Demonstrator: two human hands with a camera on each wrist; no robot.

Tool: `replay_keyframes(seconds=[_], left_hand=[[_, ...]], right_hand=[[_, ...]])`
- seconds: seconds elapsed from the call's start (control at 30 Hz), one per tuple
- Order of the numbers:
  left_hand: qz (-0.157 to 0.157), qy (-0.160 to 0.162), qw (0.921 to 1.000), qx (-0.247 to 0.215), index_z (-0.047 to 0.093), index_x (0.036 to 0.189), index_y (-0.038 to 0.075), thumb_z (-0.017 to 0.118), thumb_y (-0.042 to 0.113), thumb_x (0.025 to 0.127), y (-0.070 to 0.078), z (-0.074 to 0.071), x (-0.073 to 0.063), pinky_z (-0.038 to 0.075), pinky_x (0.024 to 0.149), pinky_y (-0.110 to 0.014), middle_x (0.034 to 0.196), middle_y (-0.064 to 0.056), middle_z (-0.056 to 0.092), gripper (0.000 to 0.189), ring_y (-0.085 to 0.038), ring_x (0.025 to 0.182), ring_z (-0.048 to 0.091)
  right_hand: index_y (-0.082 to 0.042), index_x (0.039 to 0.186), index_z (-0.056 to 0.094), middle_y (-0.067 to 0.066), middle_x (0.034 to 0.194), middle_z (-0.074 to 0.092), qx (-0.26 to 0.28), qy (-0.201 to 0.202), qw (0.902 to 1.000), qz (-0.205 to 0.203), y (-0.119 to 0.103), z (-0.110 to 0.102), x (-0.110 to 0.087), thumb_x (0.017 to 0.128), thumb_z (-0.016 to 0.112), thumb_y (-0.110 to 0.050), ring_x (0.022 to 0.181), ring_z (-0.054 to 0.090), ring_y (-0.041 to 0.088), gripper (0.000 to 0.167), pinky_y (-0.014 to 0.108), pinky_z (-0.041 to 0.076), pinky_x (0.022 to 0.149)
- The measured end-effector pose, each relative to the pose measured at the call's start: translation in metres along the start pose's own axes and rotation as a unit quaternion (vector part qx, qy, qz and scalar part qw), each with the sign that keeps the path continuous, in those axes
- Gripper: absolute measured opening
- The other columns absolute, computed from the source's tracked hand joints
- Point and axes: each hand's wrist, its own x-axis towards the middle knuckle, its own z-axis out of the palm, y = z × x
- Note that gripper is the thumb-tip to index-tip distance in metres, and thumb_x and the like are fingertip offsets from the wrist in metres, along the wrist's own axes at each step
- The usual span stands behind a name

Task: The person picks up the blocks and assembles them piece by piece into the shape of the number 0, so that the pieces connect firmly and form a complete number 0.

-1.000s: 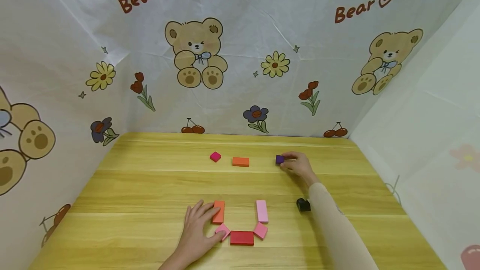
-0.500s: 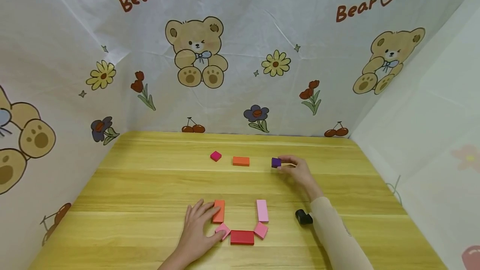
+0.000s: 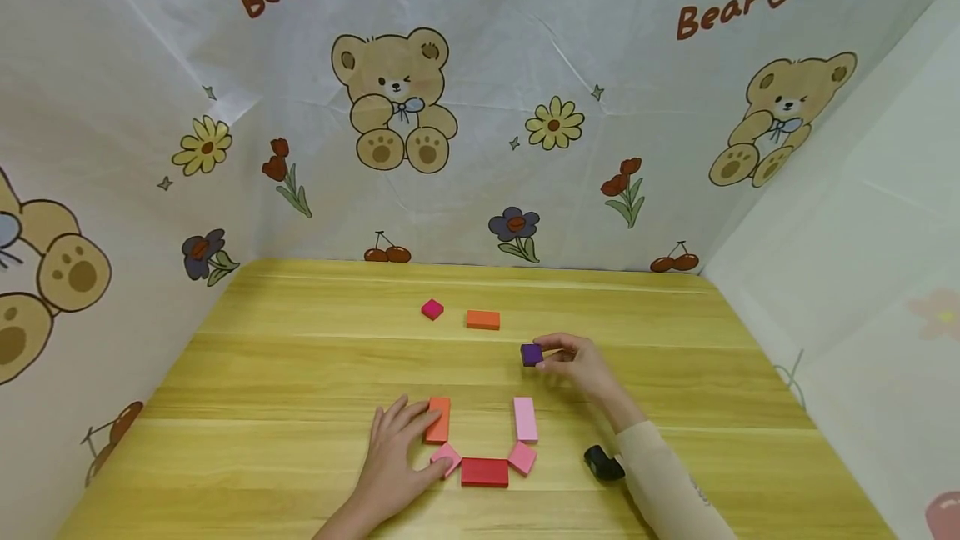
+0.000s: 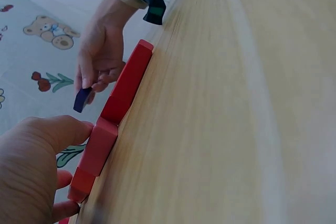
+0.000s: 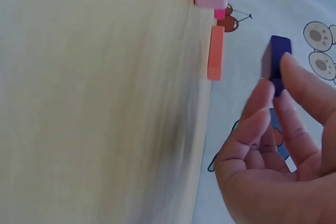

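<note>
Between thumb and fingers, my right hand (image 3: 577, 365) pinches a purple block (image 3: 532, 355) above the table. In the right wrist view the purple block (image 5: 277, 61) is raised off the wooden surface. My left hand (image 3: 393, 457) lies beside a U-shaped row of blocks. Its thumb touches a pink block (image 3: 444, 454) and a fingertip touches an orange block (image 3: 439, 415). A red block (image 3: 484, 472) forms the near side of the row. On the right side are a second pink block (image 3: 522, 458) and a light pink block (image 3: 525, 420).
Farther back on the wooden table (image 3: 315, 357) lie a magenta block (image 3: 432, 309) and another orange block (image 3: 483, 320). A black wrist camera (image 3: 603, 464) sits at the right sleeve. Bear-printed cloth (image 3: 465, 132) stands behind the table.
My right hand has carried the purple block from the back right toward the near left, closer to the row. The left hand and the row of blocks have stayed in place.
</note>
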Motion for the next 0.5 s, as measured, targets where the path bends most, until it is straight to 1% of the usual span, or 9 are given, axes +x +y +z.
replay_keyframes(seconds=[0.13, 0.2, 0.3, 0.43, 0.5], left_hand=[[0.000, 0.002, 1.0000, 0.001, 0.069, 0.122, 0.012, 0.083, 0.037, 0.072, 0.000, 0.000, 0.000, 0.014, 0.108, -0.074, 0.131, -0.008, 0.061, 0.058, -0.045, 0.134, 0.039], [-0.003, -0.001, 1.0000, 0.001, 0.069, 0.122, 0.012, 0.084, 0.036, 0.071, 0.000, 0.000, 0.000, 0.013, 0.108, -0.073, 0.131, -0.008, 0.061, 0.058, -0.045, 0.135, 0.039], [-0.012, -0.007, 0.9999, 0.001, 0.069, 0.122, 0.013, 0.084, 0.036, 0.070, 0.001, -0.001, 0.000, 0.012, 0.110, -0.072, 0.131, -0.008, 0.061, 0.059, -0.044, 0.136, 0.038], [-0.018, -0.012, 0.9998, 0.001, 0.068, 0.122, 0.013, 0.085, 0.035, 0.070, 0.002, -0.002, 0.000, 0.011, 0.111, -0.072, 0.132, -0.007, 0.060, 0.059, -0.043, 0.137, 0.038], [-0.017, -0.011, 0.9998, -0.001, 0.068, 0.123, 0.013, 0.084, 0.035, 0.070, 0.002, -0.003, 0.001, 0.011, 0.110, -0.072, 0.133, -0.007, 0.060, 0.059, -0.043, 0.137, 0.038]], right_hand=[[0.000, 0.119, 0.067, 0.020, 0.117, 0.066, -0.031, -0.018, 0.9993, -0.007, 0.004, 0.005, 0.000, 0.084, 0.074, -0.003, 0.086, 0.065, 0.018, 0.036, 0.026, 0.053, 0.064], [0.000, 0.117, 0.067, 0.020, 0.115, 0.067, -0.057, -0.031, 0.9976, -0.024, 0.007, 0.007, -0.001, 0.083, 0.075, -0.005, 0.086, 0.064, 0.018, 0.035, 0.025, 0.053, 0.065], [-0.001, 0.115, 0.069, 0.018, 0.108, 0.069, -0.094, -0.042, 0.9936, -0.046, 0.011, 0.010, -0.002, 0.083, 0.076, -0.006, 0.086, 0.063, 0.018, 0.033, 0.023, 0.052, 0.067], [-0.001, 0.114, 0.069, 0.017, 0.100, 0.069, -0.106, -0.054, 0.9910, -0.061, 0.015, 0.013, -0.002, 0.082, 0.075, -0.004, 0.086, 0.063, 0.019, 0.032, 0.021, 0.052, 0.069], [0.000, 0.114, 0.068, 0.017, 0.100, 0.069, -0.104, -0.058, 0.9905, -0.067, 0.017, 0.015, -0.002, 0.083, 0.075, -0.003, 0.087, 0.063, 0.019, 0.031, 0.021, 0.052, 0.069]])
